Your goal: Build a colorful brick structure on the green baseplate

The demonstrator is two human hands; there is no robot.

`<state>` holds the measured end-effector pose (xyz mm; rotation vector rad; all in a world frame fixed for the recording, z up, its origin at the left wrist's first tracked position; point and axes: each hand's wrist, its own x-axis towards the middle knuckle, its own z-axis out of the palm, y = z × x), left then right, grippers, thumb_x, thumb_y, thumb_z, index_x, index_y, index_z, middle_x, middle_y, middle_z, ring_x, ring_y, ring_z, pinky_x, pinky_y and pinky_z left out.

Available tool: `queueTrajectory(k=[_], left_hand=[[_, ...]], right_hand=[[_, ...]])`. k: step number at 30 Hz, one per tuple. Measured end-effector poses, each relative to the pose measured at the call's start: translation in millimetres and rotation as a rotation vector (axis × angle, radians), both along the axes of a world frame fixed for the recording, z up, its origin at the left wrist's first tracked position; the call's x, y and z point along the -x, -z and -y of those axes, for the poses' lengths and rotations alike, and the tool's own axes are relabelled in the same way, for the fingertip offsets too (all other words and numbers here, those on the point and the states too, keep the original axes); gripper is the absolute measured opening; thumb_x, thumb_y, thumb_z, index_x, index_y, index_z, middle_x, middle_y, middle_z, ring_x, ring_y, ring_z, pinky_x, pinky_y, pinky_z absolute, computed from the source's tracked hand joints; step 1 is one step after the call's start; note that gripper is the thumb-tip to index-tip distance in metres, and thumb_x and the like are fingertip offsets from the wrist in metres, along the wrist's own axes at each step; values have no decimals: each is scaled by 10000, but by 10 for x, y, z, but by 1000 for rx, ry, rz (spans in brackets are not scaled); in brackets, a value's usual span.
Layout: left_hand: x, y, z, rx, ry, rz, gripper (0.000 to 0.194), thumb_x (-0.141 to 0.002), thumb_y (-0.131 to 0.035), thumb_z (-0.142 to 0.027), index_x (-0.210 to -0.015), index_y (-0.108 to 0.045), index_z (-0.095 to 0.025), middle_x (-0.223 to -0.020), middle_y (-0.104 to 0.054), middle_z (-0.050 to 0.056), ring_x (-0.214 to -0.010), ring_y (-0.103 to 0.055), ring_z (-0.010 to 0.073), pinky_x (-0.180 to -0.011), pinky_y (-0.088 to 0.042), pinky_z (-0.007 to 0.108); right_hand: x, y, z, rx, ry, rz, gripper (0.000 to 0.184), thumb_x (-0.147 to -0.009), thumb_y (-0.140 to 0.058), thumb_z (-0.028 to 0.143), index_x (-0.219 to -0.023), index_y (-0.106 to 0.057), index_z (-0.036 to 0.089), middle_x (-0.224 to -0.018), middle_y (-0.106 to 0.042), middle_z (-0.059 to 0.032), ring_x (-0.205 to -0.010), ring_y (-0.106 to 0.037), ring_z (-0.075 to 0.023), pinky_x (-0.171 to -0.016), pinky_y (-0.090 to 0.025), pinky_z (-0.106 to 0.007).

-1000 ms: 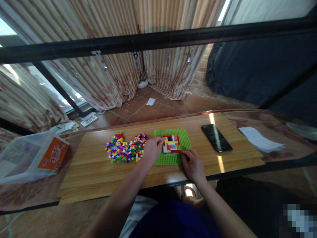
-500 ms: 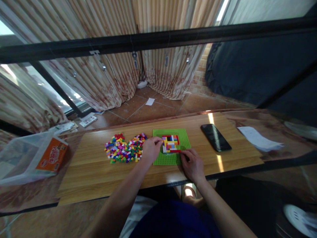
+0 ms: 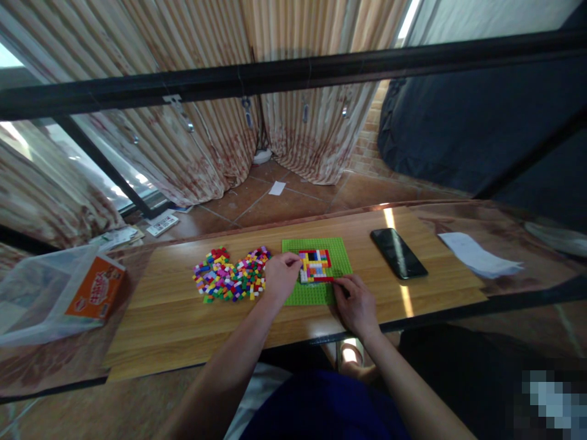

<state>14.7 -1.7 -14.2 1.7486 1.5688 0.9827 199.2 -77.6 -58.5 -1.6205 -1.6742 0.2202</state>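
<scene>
A green baseplate lies on the table with a low build of coloured toy bricks on it, edged partly in red. At the build's left side is my left hand, its thumb and fingertips pinched together; what they hold, if anything, is too small to make out. My right hand rests over the baseplate's right front part. Its closed fingertips touch the right end of a red brick row along the build's near edge. Whether a loose brick is between them is hidden.
Left of the baseplate lies a heap of loose bricks on the wooden table. A black phone and white papers are at the right. A clear plastic bin with an orange box stands at the far left.
Both hands keep almost the same place and pose at the build. The whole view has shifted very slightly; no brick has visibly moved.
</scene>
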Motion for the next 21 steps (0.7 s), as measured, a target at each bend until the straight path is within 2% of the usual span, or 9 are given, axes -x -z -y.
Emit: queueTrajectory(k=[4, 9, 17, 21], left_hand=[[-19, -16, -17, 45, -24, 32, 118, -758, -628, -121, -763, -735, -171, -763, -740, 29, -722, -676, 152, -697, -518, 263], [-14, -54, -29, 72, 18, 10, 116, -757, -634, -130, -768, -741, -175, -761, -741, 32, -727, -682, 156, -704, -526, 270], [23, 148, -76, 129, -32, 74, 173, -812, -561, -155, -842, -732, -159, -700, -724, 30, -628, -668, 138, -580, -498, 230], [21, 176, -117, 155, -35, 106, 139, -793, -596, -165, -811, -734, -161, -690, -723, 31, -607, -661, 134, -567, -491, 226]], right_hand=[[4, -13, 2, 3, -2, -5, 209, -884, -491, 261, -848, -689, 202, -906, -644, -69, -821, -608, -191, -732, -491, -322], [9, -12, 0, 3, 13, -3, 208, -888, -495, 260, -847, -688, 196, -914, -641, -69, -825, -605, -187, -727, -489, -312], [3, 2, -5, -2, 7, -13, 206, -883, -494, 258, -848, -690, 203, -906, -646, -66, -832, -606, -193, -737, -490, -326], [3, 1, -5, -11, 4, -7, 205, -883, -495, 258, -846, -690, 204, -901, -648, -67, -829, -608, -194, -735, -491, -326]])
